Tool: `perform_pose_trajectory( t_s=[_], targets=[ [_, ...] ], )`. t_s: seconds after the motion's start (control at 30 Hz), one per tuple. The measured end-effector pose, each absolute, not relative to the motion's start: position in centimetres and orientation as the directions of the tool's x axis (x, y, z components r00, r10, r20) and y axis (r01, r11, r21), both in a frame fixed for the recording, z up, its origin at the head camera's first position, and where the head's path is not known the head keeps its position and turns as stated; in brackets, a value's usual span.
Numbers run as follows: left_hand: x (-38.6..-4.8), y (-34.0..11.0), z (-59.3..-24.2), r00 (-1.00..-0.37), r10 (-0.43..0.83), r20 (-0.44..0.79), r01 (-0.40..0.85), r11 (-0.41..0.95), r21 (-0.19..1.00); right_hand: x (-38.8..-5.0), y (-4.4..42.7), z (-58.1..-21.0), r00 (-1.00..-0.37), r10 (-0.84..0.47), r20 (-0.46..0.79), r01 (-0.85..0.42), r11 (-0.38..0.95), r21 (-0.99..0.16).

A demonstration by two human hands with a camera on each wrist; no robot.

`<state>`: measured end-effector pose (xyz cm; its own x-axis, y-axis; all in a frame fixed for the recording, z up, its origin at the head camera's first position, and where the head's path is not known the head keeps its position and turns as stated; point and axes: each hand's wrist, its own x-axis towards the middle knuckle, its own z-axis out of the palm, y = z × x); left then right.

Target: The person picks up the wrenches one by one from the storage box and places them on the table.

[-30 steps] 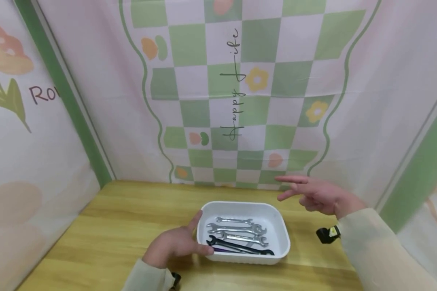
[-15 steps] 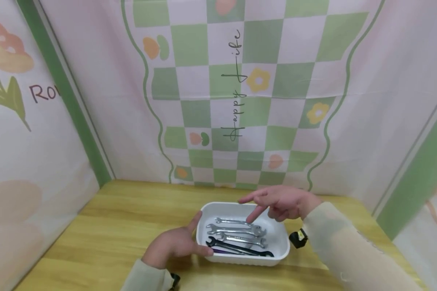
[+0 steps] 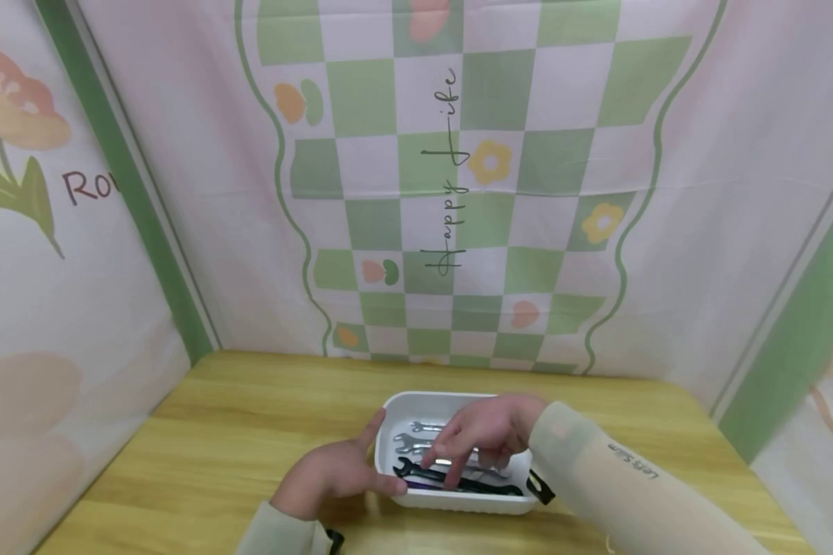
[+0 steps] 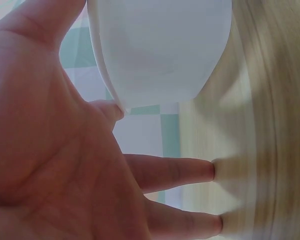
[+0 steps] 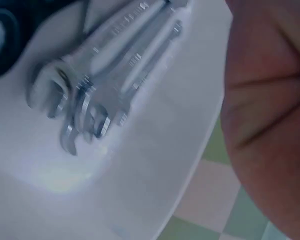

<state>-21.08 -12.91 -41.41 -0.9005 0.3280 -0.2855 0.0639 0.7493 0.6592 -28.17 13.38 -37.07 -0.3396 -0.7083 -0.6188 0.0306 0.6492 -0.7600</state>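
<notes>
A white plastic box (image 3: 430, 505) holds several silver open-end wrenches (image 3: 411, 442), a black wrench (image 3: 489, 487) and, beside it, a narrow purple item (image 3: 419, 486), mostly hidden. My left hand (image 3: 333, 470) rests at the box's left end, its thumb on the near rim and a finger at the far corner. In the left wrist view, two more fingers (image 4: 177, 171) stretch straight down to the table. Inside the box, my right hand (image 3: 489, 432) points downward with its fingertips apart at the black wrench. Whether they touch it is unclear. The right wrist view shows silver wrench heads (image 5: 85, 105).
The box stands on a wood-grain table (image 3: 250, 416). A printed curtain with green checks (image 3: 430, 308) hangs behind the table, and another printed panel (image 3: 76, 324) borders the left side.
My right hand has swept left and down from beside the box into it, reaching the black wrench. My left hand and the box have stayed in place.
</notes>
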Motion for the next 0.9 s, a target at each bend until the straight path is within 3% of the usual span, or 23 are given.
perform_pose_trajectory(
  t_s=[0.2,0.9],
  targets=[
    [-21.1,-12.9,-41.4,-0.899,0.338,-0.28,0.072,0.743,0.666,-27.4,12.5,-37.8,-0.409,-0.639,-0.651,0.042,0.7,-0.713],
    [-21.1,-12.9,-41.6,-0.898,0.332,-0.287,0.074,0.759,0.646,-27.7,11.5,-37.8,-0.513,-0.54,-0.667,0.063,0.751,-0.657]
  ],
)
